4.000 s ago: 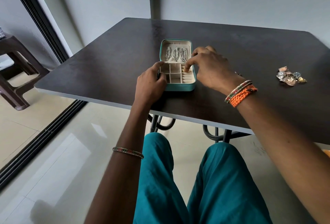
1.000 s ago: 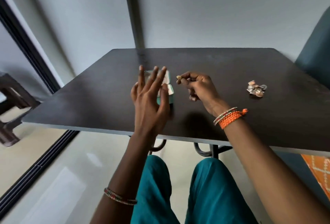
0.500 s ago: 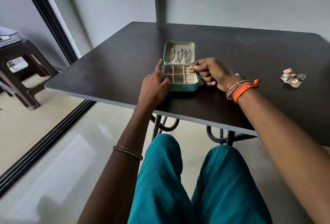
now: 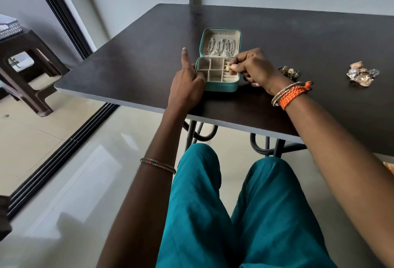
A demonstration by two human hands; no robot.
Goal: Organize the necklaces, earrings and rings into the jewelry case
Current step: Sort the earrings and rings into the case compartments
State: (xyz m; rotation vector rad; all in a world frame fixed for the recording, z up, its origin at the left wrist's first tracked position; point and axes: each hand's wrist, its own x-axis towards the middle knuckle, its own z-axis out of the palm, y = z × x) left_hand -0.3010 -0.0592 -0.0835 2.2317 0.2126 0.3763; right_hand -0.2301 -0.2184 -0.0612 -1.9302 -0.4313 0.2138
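Observation:
A small teal jewelry case (image 4: 221, 88) lies open on the dark table (image 4: 138, 60). Three silver necklaces (image 4: 219, 47) hang in its raised lid. My right hand (image 4: 253, 67) pinches a small gold ring (image 4: 227, 68) over the ring rolls on the right side of the case's tray. My left hand (image 4: 186, 82) rests against the case's left side, its index finger pointing up. A dark cluster of jewelry (image 4: 290, 72) lies on the table just right of my right hand. A pile of silver and gold pieces (image 4: 361, 74) sits farther right.
The table's front edge (image 4: 128, 103) runs just below the case. A brown plastic stool (image 4: 23, 69) stands on the floor at the left, beyond a sliding door track (image 4: 64, 150). My teal-clad knees (image 4: 234, 203) are under the table.
One second ago my left hand was raised and spread and my right hand held the ring in the air. Now the left hand steadies the case and the right holds the ring over the tray.

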